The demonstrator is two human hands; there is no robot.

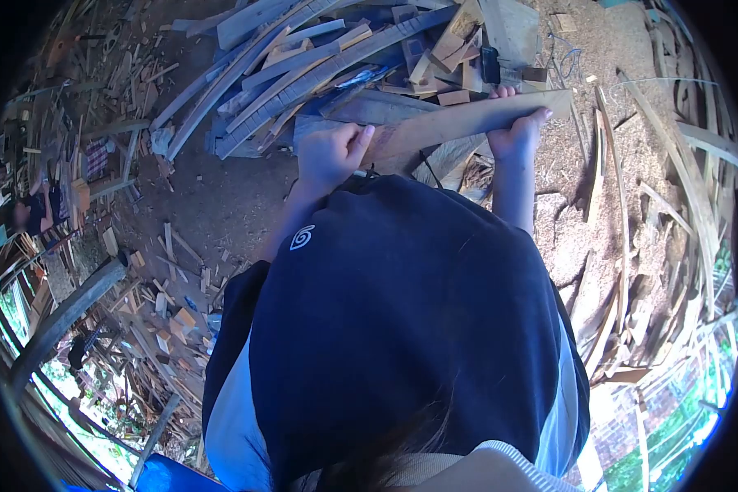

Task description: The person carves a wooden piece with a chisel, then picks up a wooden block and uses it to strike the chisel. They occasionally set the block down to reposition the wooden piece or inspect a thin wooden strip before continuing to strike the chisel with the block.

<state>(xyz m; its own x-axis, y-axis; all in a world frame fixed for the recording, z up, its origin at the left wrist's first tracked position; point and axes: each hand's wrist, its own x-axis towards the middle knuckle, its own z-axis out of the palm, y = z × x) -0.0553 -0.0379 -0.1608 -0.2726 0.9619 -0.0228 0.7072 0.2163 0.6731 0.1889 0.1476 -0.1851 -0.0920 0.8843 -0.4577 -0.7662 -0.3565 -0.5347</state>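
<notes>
A flat wooden board (439, 125) stretches across in front of my body, held up at both ends. My left hand (330, 156) is closed on its left end, thumb along the top. Near the right end, my right hand (518, 131) grips it with the thumb on the near face and fingertips showing over the far edge. Just beyond the board lies a pile of long planks (303, 70) and short offcuts. A small black object (489, 64) rests among them, too small to name.
Long thin wood strips (615, 205) lie on the sawdust-covered ground (615, 37) to the right. Scattered wood scraps (176, 324) cover the floor at left. A thick pole (70, 320) slants at lower left. Another person (41, 209) is at the far left edge.
</notes>
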